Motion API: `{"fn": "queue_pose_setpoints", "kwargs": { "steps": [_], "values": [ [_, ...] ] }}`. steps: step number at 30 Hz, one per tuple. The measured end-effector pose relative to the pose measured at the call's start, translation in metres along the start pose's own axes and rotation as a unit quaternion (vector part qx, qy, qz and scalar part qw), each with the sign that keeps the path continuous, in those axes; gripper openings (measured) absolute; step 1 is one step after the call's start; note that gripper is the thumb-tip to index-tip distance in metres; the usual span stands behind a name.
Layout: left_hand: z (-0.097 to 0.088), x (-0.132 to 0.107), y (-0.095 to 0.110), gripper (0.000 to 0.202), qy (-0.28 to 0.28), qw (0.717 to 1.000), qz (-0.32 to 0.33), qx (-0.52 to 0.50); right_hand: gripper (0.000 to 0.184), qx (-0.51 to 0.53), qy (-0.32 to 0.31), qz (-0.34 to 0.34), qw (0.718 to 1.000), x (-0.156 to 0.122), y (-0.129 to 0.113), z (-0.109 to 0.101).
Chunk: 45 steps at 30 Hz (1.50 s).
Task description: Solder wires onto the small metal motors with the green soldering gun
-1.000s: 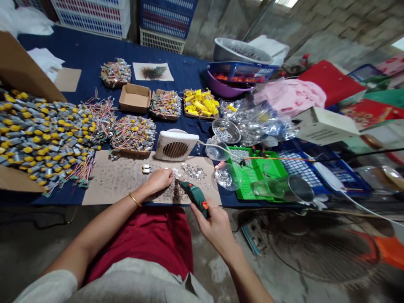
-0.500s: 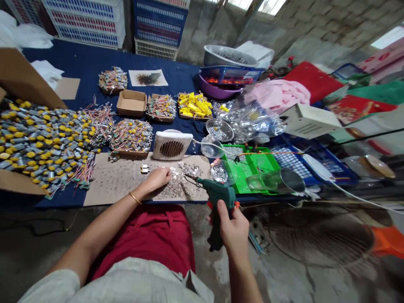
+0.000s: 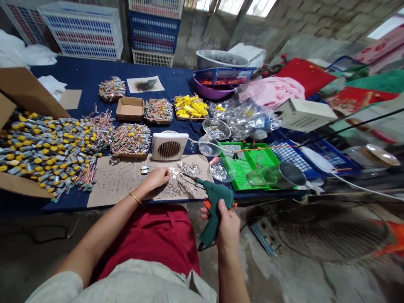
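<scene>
My right hand (image 3: 227, 227) is wrapped round the handle of a green soldering gun (image 3: 215, 200) with an orange trigger. Its thin metal tip points left over the cardboard sheet (image 3: 110, 185). Close to that tip, my left hand (image 3: 158, 177) rests low on the cardboard, fingers curled together; whatever they pinch is too small or hidden to make out. Two small silver motors (image 3: 144, 169) lie just beyond my left wrist. Tiny metal parts (image 3: 189, 168) are scattered over the sheet around the tip.
Behind the cardboard stands a white fan unit (image 3: 169, 146). Wired motors (image 3: 131, 139) fill a box beside it, and a large carton of motors (image 3: 47, 155) is at left. A green tray (image 3: 240, 179), a bowl of metal parts (image 3: 218, 171) and a clear cup (image 3: 288, 174) sit at right.
The soldering gun and my right hand have shifted slightly left, bringing the tip closer to my left hand. My left hand stays almost in place; the whole view has tilted a little.
</scene>
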<state>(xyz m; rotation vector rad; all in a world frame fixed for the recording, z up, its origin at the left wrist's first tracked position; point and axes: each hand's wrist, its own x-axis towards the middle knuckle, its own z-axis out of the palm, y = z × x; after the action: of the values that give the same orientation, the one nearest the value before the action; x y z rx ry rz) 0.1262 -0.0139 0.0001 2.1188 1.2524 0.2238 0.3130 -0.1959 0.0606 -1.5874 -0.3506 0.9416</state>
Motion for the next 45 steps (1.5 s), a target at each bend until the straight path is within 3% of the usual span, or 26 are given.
{"fn": "queue_pose_setpoints", "kwargs": {
  "steps": [21, 28, 34, 38, 41, 43, 45],
  "values": [
    [-0.005, 0.000, 0.004, 0.016, -0.019, 1.000, -0.016, -0.005, 0.060, -0.018, -0.008, 0.004, 1.000, -0.002, 0.005, 0.003],
    [-0.002, -0.002, 0.002, 0.015, 0.013, 0.999, -0.002, -0.035, 0.061, -0.026, -0.010, 0.013, 1.000, -0.001, 0.007, 0.001],
    [0.001, -0.027, 0.003, 0.017, 0.014, 0.995, -0.026, -0.100, 0.062, -0.025, 0.008, 0.022, 0.999, -0.010, 0.001, -0.007],
    [-0.001, -0.057, 0.000, 0.025, 0.020, 0.998, -0.025, -0.052, 0.061, -0.013, 0.007, 0.017, 1.000, -0.012, 0.004, -0.005],
    [-0.008, -0.081, -0.001, 0.031, 0.060, 0.998, 0.007, -0.003, 0.059, -0.005, 0.011, 0.005, 1.000, -0.013, 0.007, -0.003],
    [-0.010, -0.091, -0.002, 0.029, 0.095, 0.995, 0.026, 0.034, 0.059, -0.005, 0.012, 0.005, 1.000, -0.014, 0.009, -0.004],
    [-0.010, -0.094, -0.002, 0.022, 0.095, 0.993, 0.039, 0.061, 0.059, -0.006, 0.007, 0.014, 1.000, -0.016, 0.011, -0.006]
  ]
}}
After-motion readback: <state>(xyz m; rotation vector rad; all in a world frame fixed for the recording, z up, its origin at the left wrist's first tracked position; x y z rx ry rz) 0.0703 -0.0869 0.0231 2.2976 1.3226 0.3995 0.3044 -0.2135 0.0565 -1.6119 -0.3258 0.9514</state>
